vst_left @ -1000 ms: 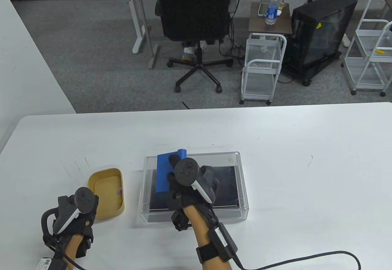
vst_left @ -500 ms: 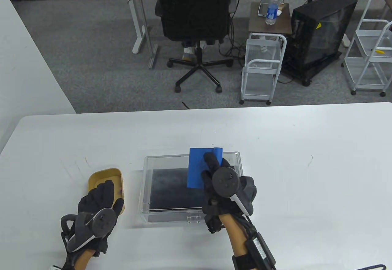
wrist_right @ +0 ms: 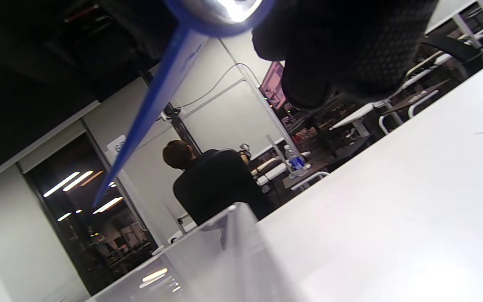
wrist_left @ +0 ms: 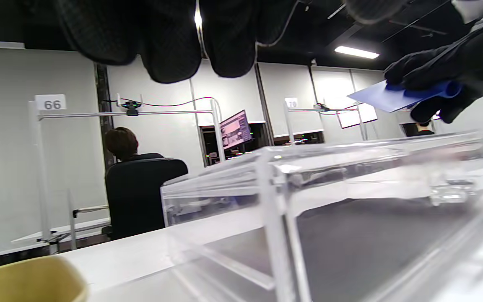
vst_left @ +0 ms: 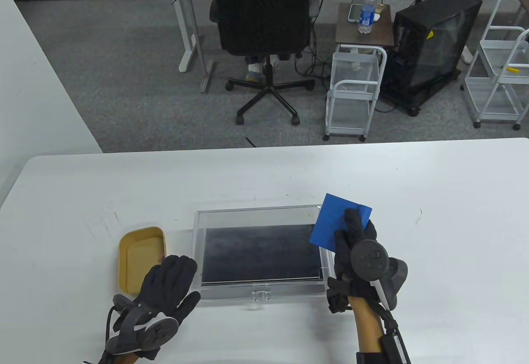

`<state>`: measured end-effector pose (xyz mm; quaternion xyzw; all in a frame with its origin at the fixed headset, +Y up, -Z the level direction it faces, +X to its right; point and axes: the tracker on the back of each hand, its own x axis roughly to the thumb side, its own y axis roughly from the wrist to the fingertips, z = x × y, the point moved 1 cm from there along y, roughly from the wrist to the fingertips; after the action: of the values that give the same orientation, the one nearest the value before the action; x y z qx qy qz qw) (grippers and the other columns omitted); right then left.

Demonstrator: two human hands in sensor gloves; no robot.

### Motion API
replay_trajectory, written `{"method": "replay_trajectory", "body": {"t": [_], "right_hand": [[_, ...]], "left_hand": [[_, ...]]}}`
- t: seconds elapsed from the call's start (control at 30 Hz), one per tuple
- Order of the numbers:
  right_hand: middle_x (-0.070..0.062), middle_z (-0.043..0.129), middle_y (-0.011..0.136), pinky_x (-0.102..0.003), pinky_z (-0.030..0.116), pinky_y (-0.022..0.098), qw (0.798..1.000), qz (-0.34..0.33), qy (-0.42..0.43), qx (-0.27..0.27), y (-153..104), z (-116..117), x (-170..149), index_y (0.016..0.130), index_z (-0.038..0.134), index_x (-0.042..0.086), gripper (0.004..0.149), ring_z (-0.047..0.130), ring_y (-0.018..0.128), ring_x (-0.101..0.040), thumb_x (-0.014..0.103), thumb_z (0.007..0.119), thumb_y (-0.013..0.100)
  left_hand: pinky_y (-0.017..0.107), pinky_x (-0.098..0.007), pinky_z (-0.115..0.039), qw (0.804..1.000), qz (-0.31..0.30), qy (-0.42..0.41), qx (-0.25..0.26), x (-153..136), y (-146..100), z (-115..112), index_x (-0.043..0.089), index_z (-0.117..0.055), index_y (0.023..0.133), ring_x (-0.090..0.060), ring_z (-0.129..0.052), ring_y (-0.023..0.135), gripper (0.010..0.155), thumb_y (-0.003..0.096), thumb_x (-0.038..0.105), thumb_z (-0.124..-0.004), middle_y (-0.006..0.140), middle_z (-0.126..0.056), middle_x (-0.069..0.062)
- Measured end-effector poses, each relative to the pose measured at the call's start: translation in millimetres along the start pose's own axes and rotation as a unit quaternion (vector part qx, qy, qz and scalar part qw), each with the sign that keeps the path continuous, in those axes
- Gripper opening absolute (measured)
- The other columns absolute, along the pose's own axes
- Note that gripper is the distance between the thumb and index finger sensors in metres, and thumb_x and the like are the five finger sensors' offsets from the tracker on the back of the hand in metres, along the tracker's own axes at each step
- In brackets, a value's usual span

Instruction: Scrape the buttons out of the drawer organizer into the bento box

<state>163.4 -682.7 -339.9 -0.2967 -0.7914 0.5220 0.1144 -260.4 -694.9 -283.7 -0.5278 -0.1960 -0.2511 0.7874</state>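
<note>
While the right hand [vst_left: 363, 252] grips the flat blue plastic scraper [vst_left: 337, 223] above the right end of the clear acrylic drawer organizer [vst_left: 260, 293], whose long axis parallels the bench's near edge, the open left hand [vst_left: 165, 287] rests at its left near corner beside the tan oblong bento box [vst_left: 140, 256].

The left hand [vst_left: 167, 285] lies palm-down with fingers spread, near the table's front edge. The right hand [vst_left: 357, 248] is raised, its fingers [vst_left: 352, 219] pinching a flat blue card.
</note>
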Motion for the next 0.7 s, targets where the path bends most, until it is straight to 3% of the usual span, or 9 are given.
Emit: {"method": "replay_trajectory", "body": {"t": [0.27,0.43,0.7], "right_hand": [[-0.020,0.057,0.108,-0.062,0.072,0.060,0.996,0.087,0.008,0.010,3,-3,-50,0.104,0.039,0.035,0.056,0.073,0.093,-0.048,0.043,0.067,0.057],[-0.021,0.059,0.108,-0.068,0.066,0.061,0.989,0.124,-0.055,0.066,6,12,-72,0.106,0.036,0.033,0.059,0.065,0.096,-0.051,0.046,0.066,0.057],[-0.025,0.054,0.110,-0.074,0.057,0.063,0.964,0.141,-0.155,0.160,5,39,-82,0.106,0.032,0.030,0.061,0.053,0.098,-0.055,0.046,0.064,0.057]], "left_hand": [[0.070,-0.061,-0.068,0.998,-0.053,-0.016,0.004,16,-1,1,0.016,-0.045,0.115,-0.044,-0.077,0.103,0.069,0.0581,0.054,-0.054,0.114,-0.066,-0.012],[0.070,-0.061,-0.068,0.998,-0.063,-0.019,0.006,19,-2,2,0.016,-0.046,0.114,-0.043,-0.077,0.103,0.068,0.0581,0.054,-0.054,0.114,-0.066,-0.012],[0.070,-0.061,-0.068,0.997,-0.070,-0.024,0.005,21,-2,1,0.016,-0.046,0.114,-0.042,-0.079,0.102,0.068,0.0580,0.054,-0.054,0.113,-0.067,-0.011]]}}
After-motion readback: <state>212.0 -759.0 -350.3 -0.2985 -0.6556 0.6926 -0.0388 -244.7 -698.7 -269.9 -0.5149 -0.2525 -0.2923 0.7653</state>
